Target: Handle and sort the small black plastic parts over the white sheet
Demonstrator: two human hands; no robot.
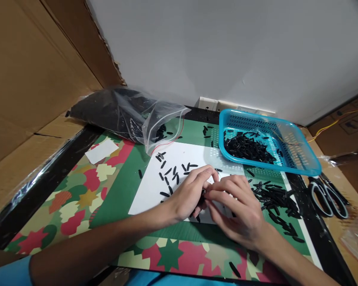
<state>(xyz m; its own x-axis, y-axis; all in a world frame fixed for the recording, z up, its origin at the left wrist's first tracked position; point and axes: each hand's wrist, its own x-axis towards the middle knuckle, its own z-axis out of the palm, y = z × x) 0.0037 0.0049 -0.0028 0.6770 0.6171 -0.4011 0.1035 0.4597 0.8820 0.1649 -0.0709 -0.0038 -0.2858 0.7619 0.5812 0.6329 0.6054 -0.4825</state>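
Over the front part of a white sheet (146,194), my two hands meet. My left hand (192,192) is cupped, its fingers curled around some small black pieces. Fingertips of my right hand (237,206) are bent together at the left palm, touching the pieces there; whether they pinch one is hidden. Loose black pieces (168,171) lie scattered on the sheet to the left of my hands. Right of my right hand, a pile of the same black pieces (276,196) rests on the green surface.
A blue plastic basket (314,165) holding many black pieces stands at the back right. At the back left lies a clear zip bag (113,113) full of dark pieces. Scissors (326,198) lie at the right edge, and a white paper slip (101,151) at the left.
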